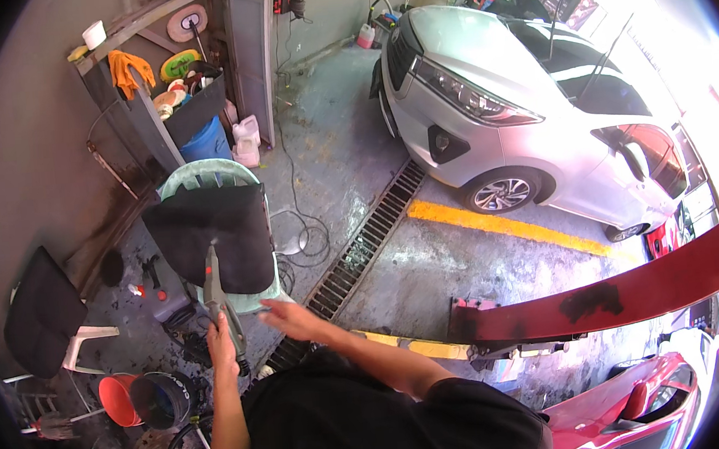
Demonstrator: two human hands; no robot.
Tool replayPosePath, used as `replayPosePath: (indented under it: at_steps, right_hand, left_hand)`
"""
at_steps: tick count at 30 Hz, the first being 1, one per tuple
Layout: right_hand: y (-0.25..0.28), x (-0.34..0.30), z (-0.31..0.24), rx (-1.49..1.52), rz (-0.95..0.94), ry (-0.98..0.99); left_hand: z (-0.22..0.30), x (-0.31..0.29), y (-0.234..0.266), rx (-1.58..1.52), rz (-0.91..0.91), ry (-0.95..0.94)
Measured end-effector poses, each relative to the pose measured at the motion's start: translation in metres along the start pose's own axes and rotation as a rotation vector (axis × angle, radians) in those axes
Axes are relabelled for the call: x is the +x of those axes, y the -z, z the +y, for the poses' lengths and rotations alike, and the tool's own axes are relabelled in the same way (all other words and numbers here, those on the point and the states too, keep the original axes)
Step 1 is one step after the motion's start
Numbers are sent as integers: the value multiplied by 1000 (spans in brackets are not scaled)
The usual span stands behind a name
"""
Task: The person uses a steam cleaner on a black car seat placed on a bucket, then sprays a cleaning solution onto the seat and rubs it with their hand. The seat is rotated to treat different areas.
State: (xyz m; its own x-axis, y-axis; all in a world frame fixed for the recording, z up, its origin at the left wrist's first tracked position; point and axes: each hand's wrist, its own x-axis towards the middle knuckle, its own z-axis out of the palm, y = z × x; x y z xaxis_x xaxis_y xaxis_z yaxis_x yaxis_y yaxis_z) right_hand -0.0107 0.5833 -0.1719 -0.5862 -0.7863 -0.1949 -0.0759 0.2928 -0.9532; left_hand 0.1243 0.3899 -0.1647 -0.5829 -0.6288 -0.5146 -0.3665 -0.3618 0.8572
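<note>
Seemingly, in the head view, the chair (203,166) served as a stand, keeping the black panel (206,207) off the floor (391,306). The left hand (219,344) gripped the gun (213,290), its tip aimed over the panel's middle; contact was hard to tell. The right hand (294,319), fingers loosely spread near the gun, held nothing.

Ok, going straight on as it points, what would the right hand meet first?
Likely the pale green chair, at its near edge; the right hand points there, though depth is unclear.
</note>
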Motion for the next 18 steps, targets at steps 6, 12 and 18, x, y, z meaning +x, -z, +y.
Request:
replayPosePath:
  at_steps: [6, 12, 18]
  right_hand:
    - [-71, 7, -35, -328, 168, -117]
    - [-55, -10, -31, -592, 203, -205]
    - [-51, -57, -65, -699, 317, -219]
  left_hand:
    - [-16, -4, -45, -688, -246, 27]
    - [-25, -59, -30, -552, -426, 193]
    - [-51, -48, 56, 29, -345, -36]
